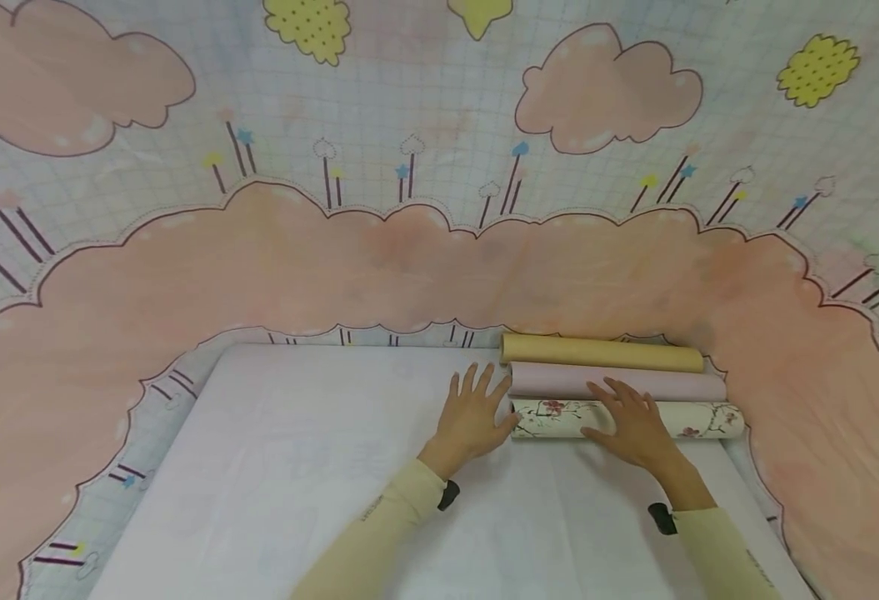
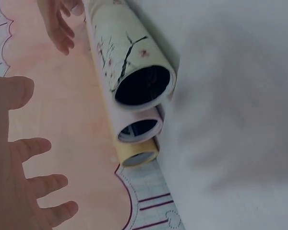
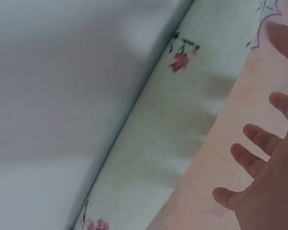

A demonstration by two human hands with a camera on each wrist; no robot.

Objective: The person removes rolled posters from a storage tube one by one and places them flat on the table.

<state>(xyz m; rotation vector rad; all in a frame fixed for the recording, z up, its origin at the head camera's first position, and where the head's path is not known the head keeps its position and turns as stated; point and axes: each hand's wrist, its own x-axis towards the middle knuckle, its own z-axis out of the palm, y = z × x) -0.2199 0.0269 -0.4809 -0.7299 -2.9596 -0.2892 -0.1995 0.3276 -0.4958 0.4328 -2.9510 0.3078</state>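
Note:
Three rolls lie side by side at the back right of a white surface (image 1: 319,467). Nearest is a cream roll printed with red blossoms and dark twigs (image 1: 547,423); behind it come a pale pink roll (image 1: 686,386) and a yellow roll (image 1: 600,353). Their hollow ends face the left wrist view, where the blossom roll's open end (image 2: 146,86) looks widest. My left hand (image 1: 471,422) has its fingers spread beside the rolls' left ends. Over the blossom roll hovers my right hand (image 1: 634,427), fingers spread and holding nothing; its fingertips overlap the pink roll in the head view.
A patterned cloth with peach clouds (image 1: 379,267) and a grid background surrounds the white surface and rises behind it. The rolls reach close to the surface's back and right edges. Dark bands (image 1: 448,495) sit at both wrists by the beige sleeves (image 1: 379,525).

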